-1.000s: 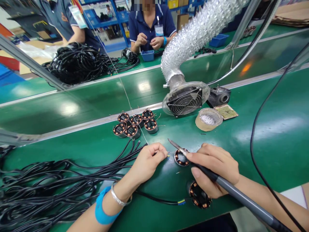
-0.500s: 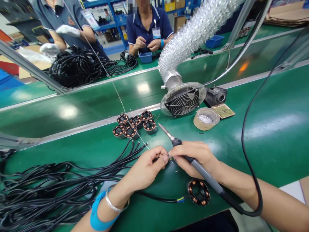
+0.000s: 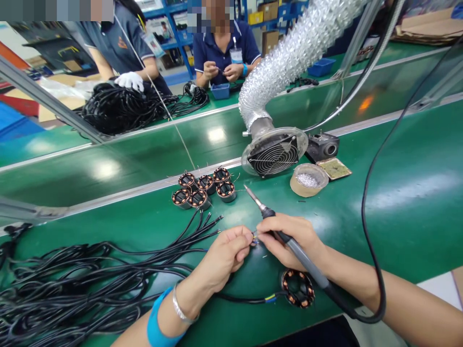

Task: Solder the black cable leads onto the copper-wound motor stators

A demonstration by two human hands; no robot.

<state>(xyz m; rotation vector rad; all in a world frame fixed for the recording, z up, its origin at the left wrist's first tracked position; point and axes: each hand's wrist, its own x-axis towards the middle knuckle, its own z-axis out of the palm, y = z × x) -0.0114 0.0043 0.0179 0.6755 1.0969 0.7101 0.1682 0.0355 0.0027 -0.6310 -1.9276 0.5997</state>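
Ring coil: a black ring-shaped coil with copper windings [image 3: 308, 290] lies on the shiny green worktop [image 3: 347, 221], near the front edge.
Coil's cable: a black cable with yellow and blue wires [image 3: 249, 300] reaches the coil's left side; whether it is joined there, I cannot tell.
Left hand: the left hand [image 3: 229, 250] is beyond the coil and to its left, with thumb and finger pinching some thin coloured wire ends [image 3: 255, 240].
Right hand: the right hand [image 3: 289, 236], just beyond the coil, is gripping a grey and black pen-shaped soldering iron [image 3: 307, 262]; its fingertips are close to the wire ends, but I cannot tell if they touch.
Iron's tip: it points away from the coil, to the left, and is apart from the wire ends.
Coil group: six similar copper-wound coils [image 3: 205, 183] stand together, beyond the ring coil and to its left.
Cable pile: many long black cables [image 3: 90, 270] lie well to the coil's left.
Dish: a round tan dish with silvery bits [image 3: 303, 190] stands well beyond the coil.
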